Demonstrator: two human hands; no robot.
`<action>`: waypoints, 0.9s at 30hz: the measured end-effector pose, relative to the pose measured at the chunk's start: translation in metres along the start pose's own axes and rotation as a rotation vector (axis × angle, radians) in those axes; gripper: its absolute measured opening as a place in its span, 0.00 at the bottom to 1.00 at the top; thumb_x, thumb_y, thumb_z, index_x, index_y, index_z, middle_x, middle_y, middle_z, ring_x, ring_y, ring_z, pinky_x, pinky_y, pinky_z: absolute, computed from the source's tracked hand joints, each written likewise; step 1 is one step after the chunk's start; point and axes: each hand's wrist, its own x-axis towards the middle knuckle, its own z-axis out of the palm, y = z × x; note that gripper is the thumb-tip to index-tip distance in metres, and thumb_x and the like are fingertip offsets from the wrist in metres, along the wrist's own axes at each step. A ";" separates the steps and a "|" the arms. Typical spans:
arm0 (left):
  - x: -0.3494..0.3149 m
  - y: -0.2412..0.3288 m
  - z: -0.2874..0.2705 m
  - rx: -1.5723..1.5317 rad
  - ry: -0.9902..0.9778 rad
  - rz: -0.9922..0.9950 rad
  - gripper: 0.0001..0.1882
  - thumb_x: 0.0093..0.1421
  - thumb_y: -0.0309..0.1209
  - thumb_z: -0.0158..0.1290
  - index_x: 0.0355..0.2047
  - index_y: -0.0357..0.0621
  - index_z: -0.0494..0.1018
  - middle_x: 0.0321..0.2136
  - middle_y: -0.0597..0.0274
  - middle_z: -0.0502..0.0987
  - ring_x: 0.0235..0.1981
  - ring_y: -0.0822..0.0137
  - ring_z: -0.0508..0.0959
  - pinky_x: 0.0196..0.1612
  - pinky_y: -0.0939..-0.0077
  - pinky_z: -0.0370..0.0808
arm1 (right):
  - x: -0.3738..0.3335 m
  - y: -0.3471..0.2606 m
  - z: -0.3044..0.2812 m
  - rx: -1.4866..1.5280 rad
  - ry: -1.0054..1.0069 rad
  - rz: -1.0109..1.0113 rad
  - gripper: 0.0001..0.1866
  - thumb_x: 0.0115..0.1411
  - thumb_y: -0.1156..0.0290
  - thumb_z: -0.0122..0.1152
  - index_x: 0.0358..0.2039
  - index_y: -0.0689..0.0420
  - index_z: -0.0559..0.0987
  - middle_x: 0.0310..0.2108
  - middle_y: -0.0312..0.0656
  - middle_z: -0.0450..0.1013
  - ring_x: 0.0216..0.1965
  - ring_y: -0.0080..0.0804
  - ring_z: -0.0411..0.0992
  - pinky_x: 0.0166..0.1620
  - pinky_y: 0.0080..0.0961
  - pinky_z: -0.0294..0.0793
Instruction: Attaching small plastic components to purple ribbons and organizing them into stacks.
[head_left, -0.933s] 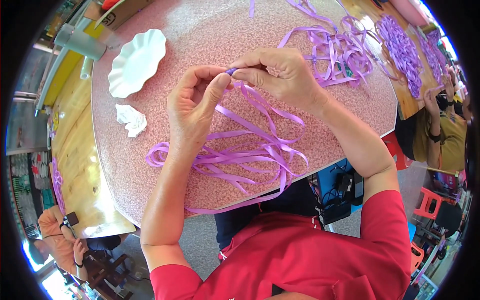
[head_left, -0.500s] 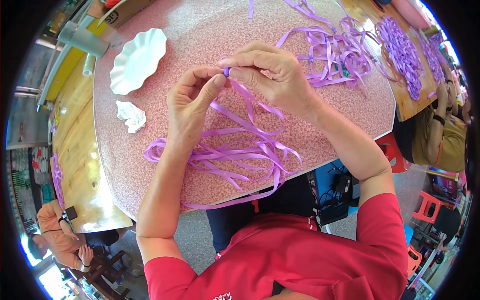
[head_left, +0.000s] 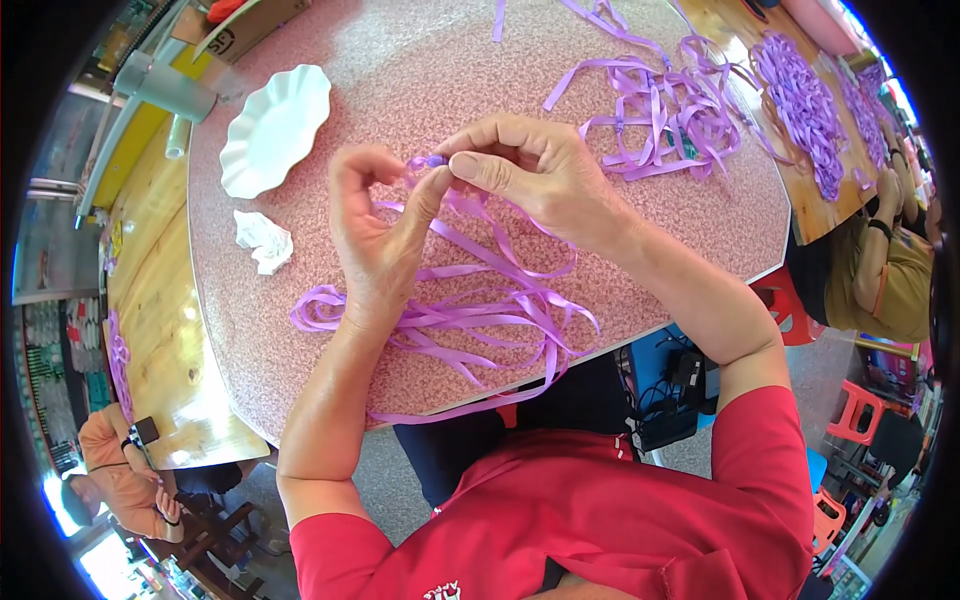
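Over the middle of the table, my two hands meet at a small dark-purple knot or bead [head_left: 434, 161] on a light purple ribbon [head_left: 470, 262]. Thumb and forefinger of my right hand [head_left: 540, 175] pinch it from the right. My left hand [head_left: 375, 225] has its thumb tip against it from below, with the forefinger curled and smeared by motion; a bit of ribbon shows between. From my hands the ribbon hangs down into loose loops on the table. One strand trails over the near edge.
The pink speckled table [head_left: 250, 330] holds a white scalloped dish [head_left: 275, 130], a crumpled white tissue [head_left: 265, 242] and a tangled purple ribbon heap [head_left: 655, 115]. More ribbon [head_left: 805, 110] lies on a wooden table at right. People sit at far left and far right.
My left forefinger has curled back from the knot, and that hand has turned slightly. My right hand has shifted a little down and left. The ribbon loops have moved slightly.
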 end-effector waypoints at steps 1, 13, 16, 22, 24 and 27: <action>0.002 0.001 0.003 0.055 0.123 0.074 0.11 0.57 0.25 0.65 0.36 0.42 0.73 0.34 0.67 0.72 0.39 0.72 0.70 0.46 0.73 0.69 | 0.001 -0.001 0.000 0.001 -0.001 0.000 0.12 0.66 0.70 0.60 0.46 0.64 0.80 0.37 0.38 0.79 0.38 0.20 0.76 0.42 0.16 0.77; 0.001 -0.007 -0.003 0.145 0.023 0.200 0.11 0.55 0.19 0.64 0.37 0.42 0.75 0.31 0.62 0.79 0.33 0.69 0.78 0.45 0.69 0.75 | -0.002 -0.015 -0.003 0.083 -0.006 0.163 0.12 0.65 0.71 0.62 0.46 0.62 0.80 0.32 0.31 0.77 0.32 0.12 0.72 0.34 0.11 0.71; -0.002 -0.006 -0.001 0.062 0.003 0.076 0.11 0.57 0.19 0.62 0.38 0.41 0.74 0.31 0.61 0.78 0.32 0.72 0.77 0.39 0.76 0.74 | 0.000 -0.008 -0.007 0.000 0.004 0.101 0.11 0.64 0.71 0.63 0.45 0.61 0.81 0.32 0.30 0.77 0.32 0.10 0.71 0.34 0.10 0.70; -0.004 -0.001 0.000 -0.046 -0.019 -0.072 0.10 0.60 0.22 0.60 0.42 0.39 0.73 0.32 0.62 0.76 0.30 0.73 0.74 0.34 0.79 0.71 | 0.001 -0.011 -0.006 -0.007 0.020 0.075 0.10 0.63 0.73 0.64 0.43 0.62 0.82 0.33 0.30 0.77 0.32 0.10 0.71 0.34 0.09 0.69; -0.002 -0.001 -0.004 0.070 -0.064 -0.007 0.10 0.61 0.22 0.59 0.43 0.39 0.73 0.32 0.62 0.76 0.30 0.73 0.74 0.34 0.79 0.71 | 0.000 -0.012 -0.007 -0.025 0.004 0.114 0.09 0.62 0.74 0.65 0.43 0.62 0.82 0.33 0.29 0.77 0.33 0.10 0.71 0.34 0.09 0.69; 0.000 0.004 -0.005 0.106 -0.097 -0.013 0.09 0.63 0.24 0.58 0.43 0.40 0.73 0.32 0.61 0.76 0.30 0.72 0.74 0.34 0.79 0.71 | -0.001 -0.014 -0.005 -0.012 0.026 0.059 0.09 0.62 0.74 0.65 0.42 0.62 0.82 0.32 0.29 0.76 0.32 0.10 0.70 0.34 0.09 0.69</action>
